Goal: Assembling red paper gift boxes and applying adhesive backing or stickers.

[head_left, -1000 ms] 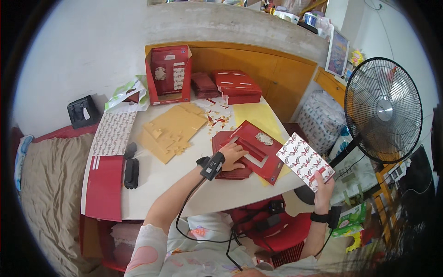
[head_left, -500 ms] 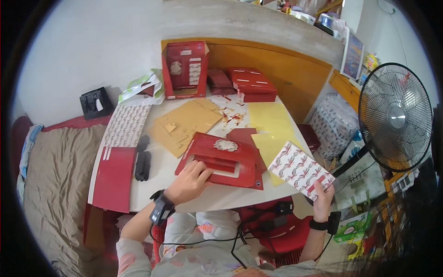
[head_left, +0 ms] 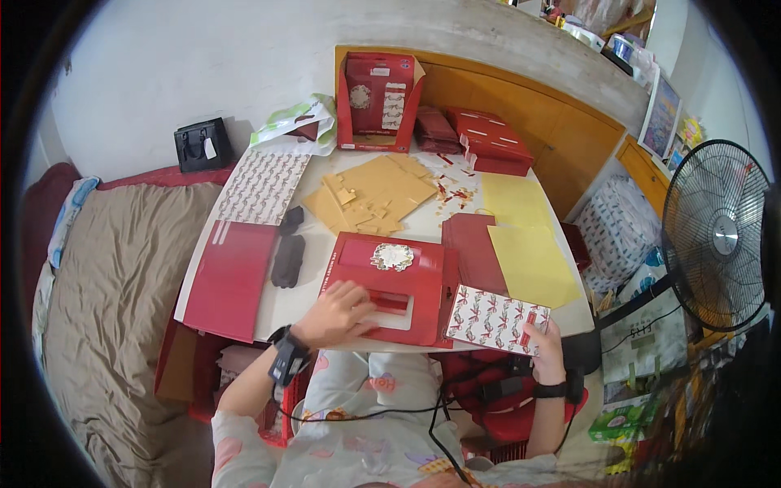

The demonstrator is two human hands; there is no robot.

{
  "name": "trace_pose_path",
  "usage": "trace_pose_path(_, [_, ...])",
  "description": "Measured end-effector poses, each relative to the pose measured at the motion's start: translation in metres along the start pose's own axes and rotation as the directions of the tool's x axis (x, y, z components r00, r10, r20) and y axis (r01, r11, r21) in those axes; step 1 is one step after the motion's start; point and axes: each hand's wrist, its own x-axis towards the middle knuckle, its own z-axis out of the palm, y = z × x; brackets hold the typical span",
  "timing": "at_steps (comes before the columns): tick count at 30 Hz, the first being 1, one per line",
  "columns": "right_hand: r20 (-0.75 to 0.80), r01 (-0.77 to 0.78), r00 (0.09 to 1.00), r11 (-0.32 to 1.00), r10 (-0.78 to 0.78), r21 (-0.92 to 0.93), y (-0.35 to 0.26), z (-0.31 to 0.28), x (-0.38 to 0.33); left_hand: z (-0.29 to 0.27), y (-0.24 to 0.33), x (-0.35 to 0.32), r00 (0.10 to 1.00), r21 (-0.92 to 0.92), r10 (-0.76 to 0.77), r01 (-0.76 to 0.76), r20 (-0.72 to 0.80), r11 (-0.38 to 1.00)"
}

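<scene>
A flat red box (head_left: 368,252) lies near the table's front edge, with an oval floral label and a cut-out window in its face. My left hand (head_left: 335,315) is over its lower left part, fingers bent and a little apart at the window's edge. Nothing shows between those fingers. My right hand (head_left: 545,350) grips the right end of a white patterned card (head_left: 493,319) with red-and-green sprigs. The card's left end comes close to the box's right side; whether they touch I cannot tell. Dark red card sheets (head_left: 480,256) lie just behind it.
Yellow sheets (head_left: 537,264) lie at the right, tan cardboard pieces (head_left: 382,195) behind the box. An upright red display box (head_left: 378,140) and a red carton (head_left: 496,142) stand at the back. Left are a dark red panel (head_left: 228,276) and dark cloth items (head_left: 288,260). A fan (head_left: 720,236) stands right.
My right hand has brought the patterned card left, beside the red box. The box now lies straighter. My left hand's fingers have drawn back from inside the window. The whole view has shifted.
</scene>
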Motion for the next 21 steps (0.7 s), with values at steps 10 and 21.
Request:
trace_pose_path(10, [0.213,-0.098,0.968,0.983,0.13,-0.155,-0.016,0.005,0.041,0.028,-0.039,0.051,0.982,0.085,0.166,-0.173,0.086,0.981])
trace_pose_path(21, [0.283,-0.043,0.954,0.978,0.101,-0.206,-0.041,0.023,0.057,0.016,-0.039,0.04,0.958,0.03,0.208,-0.206,-0.197,0.978])
